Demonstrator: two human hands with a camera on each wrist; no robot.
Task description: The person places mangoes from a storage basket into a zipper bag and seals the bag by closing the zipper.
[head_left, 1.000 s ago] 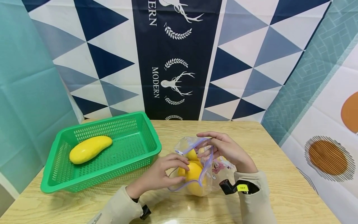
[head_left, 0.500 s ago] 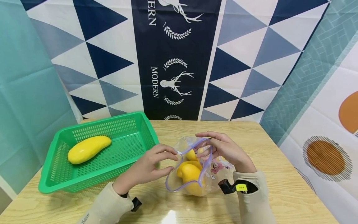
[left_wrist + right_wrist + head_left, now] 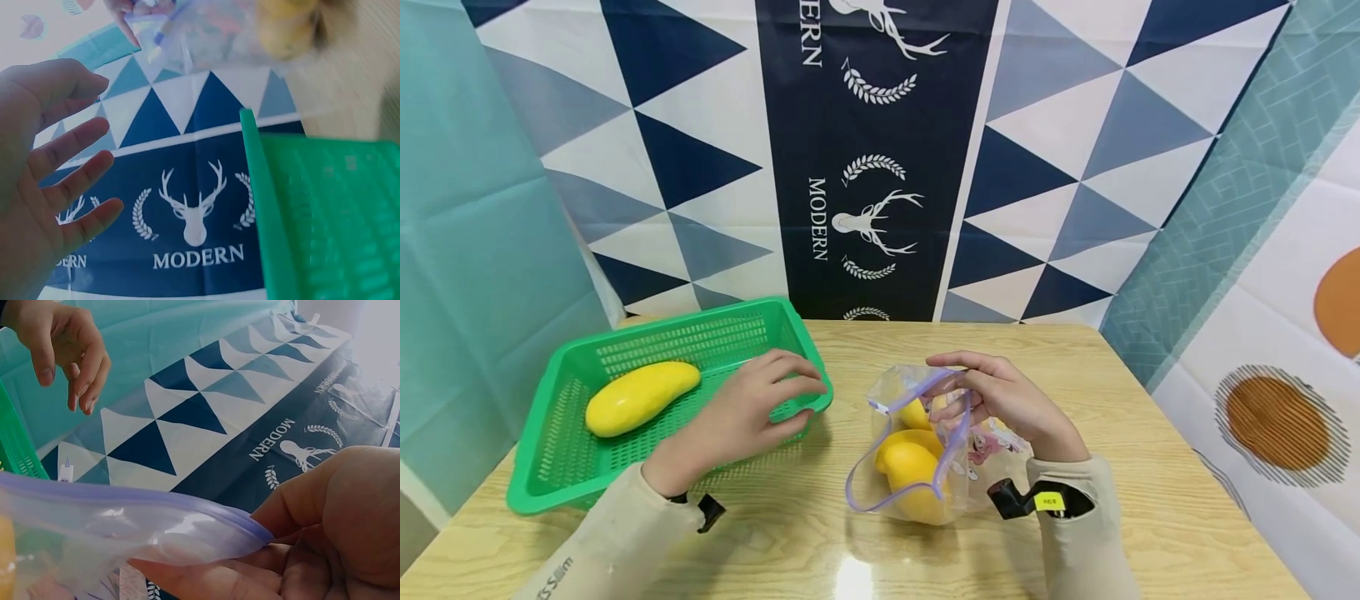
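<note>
Touching the right hand (image 3: 1003,398), the bag (image 3: 979,452) sits apart from the left hand (image 3: 747,410).

A hand could pass over the counter (image 3: 850,354) between basket (image 3: 539,421) and bag (image 3: 985,446). The basket's walls bar a low sideways reach; the right hand (image 3: 1000,396) crowds the bag's far edge.

1. The light wood-grain desk (image 3: 790,550) is running beneath everything, a patch of glare (image 3: 853,577) shining near its front.
2. A green perforated basket (image 3: 685,337) is standing on its left.
3. A clear, purple-edged bag (image 3: 957,473) is resting right of the basket, apart from it.
</note>
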